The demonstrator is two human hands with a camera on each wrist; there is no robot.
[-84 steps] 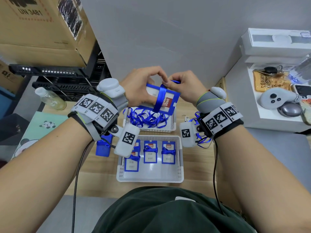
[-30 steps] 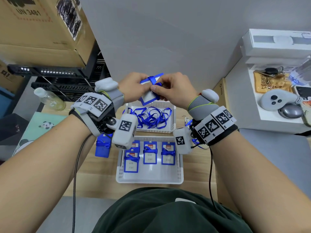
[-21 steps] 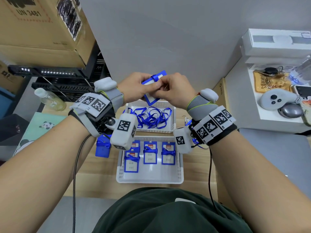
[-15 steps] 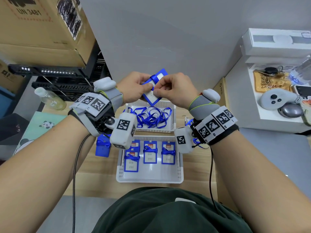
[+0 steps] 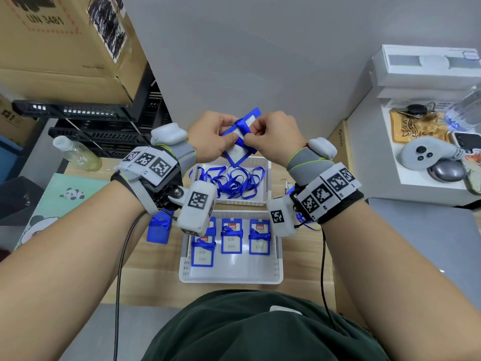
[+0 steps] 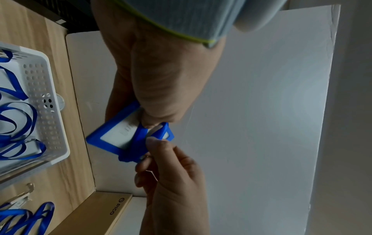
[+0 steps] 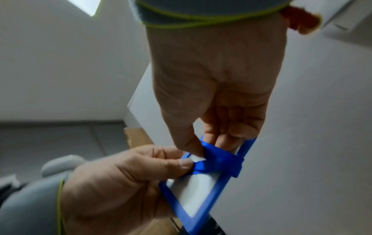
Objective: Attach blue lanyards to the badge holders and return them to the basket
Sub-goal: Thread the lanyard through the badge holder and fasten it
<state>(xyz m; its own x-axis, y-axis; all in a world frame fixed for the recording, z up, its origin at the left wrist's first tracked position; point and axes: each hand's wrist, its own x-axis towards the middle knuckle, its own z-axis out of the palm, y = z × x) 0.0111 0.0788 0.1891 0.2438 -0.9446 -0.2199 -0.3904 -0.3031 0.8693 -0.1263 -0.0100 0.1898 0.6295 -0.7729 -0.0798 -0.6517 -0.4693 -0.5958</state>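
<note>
Above the far basket I hold up a blue-framed badge holder [image 5: 235,152] [image 6: 112,136] [image 7: 201,189], tilted, with a blue lanyard [image 5: 240,126] [image 7: 219,160] wound round its upper part. My left hand [image 5: 225,139] [image 6: 153,125] [image 7: 181,165] grips the holder from the left, thumb on its face. My right hand [image 5: 253,134] [image 7: 203,147] [image 6: 149,147] pinches the lanyard band at the holder. The near white basket [image 5: 231,276] holds several badge holders [image 5: 231,239] with lanyards wrapped on them. The far white basket [image 5: 263,162] [image 6: 46,95] holds loose blue lanyards [image 5: 234,182] [image 6: 18,120].
One blue holder [image 5: 157,230] lies on the wooden table left of the near basket. More lanyards [image 6: 24,221] lie at the right. A clear bottle [image 5: 78,156] and panda mat [image 5: 59,196] sit left, a PICO box [image 5: 338,136] and a white shelf [image 5: 377,162] right.
The lanyard, loosely draped over the flat holder earlier, is now wound tight round it. Over the last second the holder tilted more upright; both hands stayed in place.
</note>
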